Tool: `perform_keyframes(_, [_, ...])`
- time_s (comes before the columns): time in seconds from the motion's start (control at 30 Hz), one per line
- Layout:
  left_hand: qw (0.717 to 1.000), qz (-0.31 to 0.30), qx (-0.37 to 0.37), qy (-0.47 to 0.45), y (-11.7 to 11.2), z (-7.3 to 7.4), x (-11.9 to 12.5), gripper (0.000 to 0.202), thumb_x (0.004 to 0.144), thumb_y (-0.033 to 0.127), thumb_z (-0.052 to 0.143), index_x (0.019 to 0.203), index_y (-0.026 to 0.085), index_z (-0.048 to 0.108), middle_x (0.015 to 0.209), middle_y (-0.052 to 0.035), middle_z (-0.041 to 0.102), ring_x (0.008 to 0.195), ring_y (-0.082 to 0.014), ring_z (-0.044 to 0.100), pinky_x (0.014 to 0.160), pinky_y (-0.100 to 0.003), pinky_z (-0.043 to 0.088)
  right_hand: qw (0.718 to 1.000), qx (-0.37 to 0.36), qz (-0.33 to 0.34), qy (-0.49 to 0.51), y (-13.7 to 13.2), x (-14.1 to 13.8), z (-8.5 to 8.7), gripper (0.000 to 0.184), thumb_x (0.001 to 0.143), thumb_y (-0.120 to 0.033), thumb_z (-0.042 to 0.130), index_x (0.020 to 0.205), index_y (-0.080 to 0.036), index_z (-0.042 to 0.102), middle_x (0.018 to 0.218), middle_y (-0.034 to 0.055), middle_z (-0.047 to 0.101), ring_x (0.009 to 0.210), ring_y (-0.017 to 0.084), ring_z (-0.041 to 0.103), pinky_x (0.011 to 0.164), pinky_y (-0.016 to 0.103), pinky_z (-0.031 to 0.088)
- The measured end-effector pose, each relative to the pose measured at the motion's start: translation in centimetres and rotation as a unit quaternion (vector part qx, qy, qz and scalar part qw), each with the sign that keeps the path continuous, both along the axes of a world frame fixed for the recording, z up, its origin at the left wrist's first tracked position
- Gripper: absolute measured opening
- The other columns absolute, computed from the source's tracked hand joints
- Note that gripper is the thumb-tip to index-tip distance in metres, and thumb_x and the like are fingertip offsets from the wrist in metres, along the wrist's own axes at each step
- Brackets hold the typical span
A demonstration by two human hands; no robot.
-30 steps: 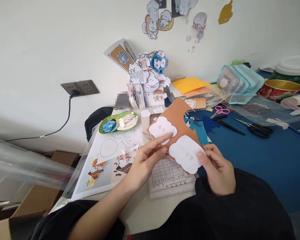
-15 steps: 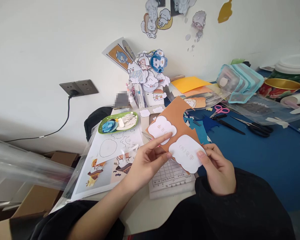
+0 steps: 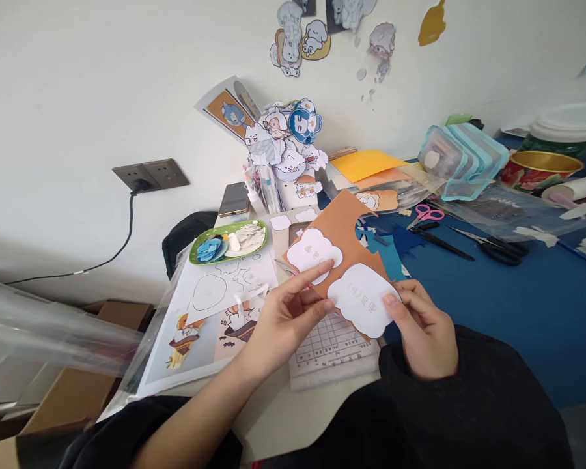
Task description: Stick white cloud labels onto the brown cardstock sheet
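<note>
Between my hands is a brown sheet of craft foam or card with a curved piece cut from its right edge. Two white cloud-shaped paper cutouts lie on it: a smaller one at the left and a larger one at the lower right, both with faint writing. My left hand grips the sheet's lower left edge, index finger laid over the smaller cutout. With the thumb on the larger cutout and fingers behind, my right hand pinches the right corner. A pad of printed forms lies underneath.
A green tray holds blue and white cut pieces, beside printed drawings. Pink-handled scissors and black scissors lie on the blue surface. A phone stands near paper figures at the wall.
The whole view has shifted slightly, so things sit a little further left. My hands keep the same hold on the brown sheet and cutouts.
</note>
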State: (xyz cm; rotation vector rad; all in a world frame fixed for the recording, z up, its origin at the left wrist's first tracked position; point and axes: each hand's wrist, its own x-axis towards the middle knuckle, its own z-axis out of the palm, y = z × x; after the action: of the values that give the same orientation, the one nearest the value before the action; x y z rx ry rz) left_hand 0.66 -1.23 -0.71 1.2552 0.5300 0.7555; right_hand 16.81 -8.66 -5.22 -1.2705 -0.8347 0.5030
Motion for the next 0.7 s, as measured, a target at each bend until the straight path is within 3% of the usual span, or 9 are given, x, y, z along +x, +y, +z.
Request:
perform_keyframes(0.3, [1.0, 0.014, 0.013, 0.018, 0.06, 0.05, 0.01, 0.044, 0.085, 0.014, 0.064, 0.126, 0.029, 0.059, 0.078, 0.0021, 0.075, 0.076, -0.0089, 0.067, 0.074, -0.018, 0.054, 1.0, -0.012, 0.0, -0.007, -0.01, -0.03, 0.07, 0.027, 0.083, -0.03, 0.064, 0.058, -0.021, 0.057, 0.074, 0.0007, 0.046, 0.074, 0.016, 0.044, 0.063, 0.029, 0.034])
perform_keyframes(0.7, [0.999, 0.022, 0.012, 0.03, -0.04, -0.06, -0.11, 0.045, 0.085, 0.017, 0.065, 0.127, 0.031, 0.059, 0.078, 0.0027, 0.075, 0.075, -0.009, 0.067, 0.074, -0.019, 0.054, 0.999, -0.021, 0.001, -0.036, -0.07, 0.1, -0.11, 0.027, 0.084, -0.031, 0.063, 0.06, -0.02, 0.057, 0.076, 0.0009, 0.048, 0.074, 0.016, 0.045, 0.064, 0.03, 0.035])
